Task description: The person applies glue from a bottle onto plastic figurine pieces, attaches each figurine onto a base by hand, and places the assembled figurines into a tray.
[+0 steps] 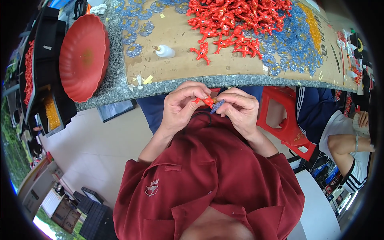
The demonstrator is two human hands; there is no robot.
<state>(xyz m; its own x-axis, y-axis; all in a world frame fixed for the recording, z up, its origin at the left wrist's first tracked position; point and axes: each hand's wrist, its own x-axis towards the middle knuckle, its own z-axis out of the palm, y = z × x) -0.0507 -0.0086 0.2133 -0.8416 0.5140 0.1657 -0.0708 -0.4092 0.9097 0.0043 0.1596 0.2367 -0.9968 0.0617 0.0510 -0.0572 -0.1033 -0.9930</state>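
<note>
Just in front of the table's edge, my left hand pinches a small red plastic figure between thumb and fingers. Close beside it, my right hand grips a clear blue plastic piece that touches the figure's end. Whether the two are joined I cannot tell, since the fingertips cover part of both. On the cardboard beyond lies a heap of similar red figures. Many clear blue pieces spread to the right of that heap, and more blue pieces lie at the left.
A small white bottle lies on the cardboard. At the left is a red scalloped dish, beside black bins with red and yellow parts. Yellow pieces line the far right. A red stool and a seated person are to the right.
</note>
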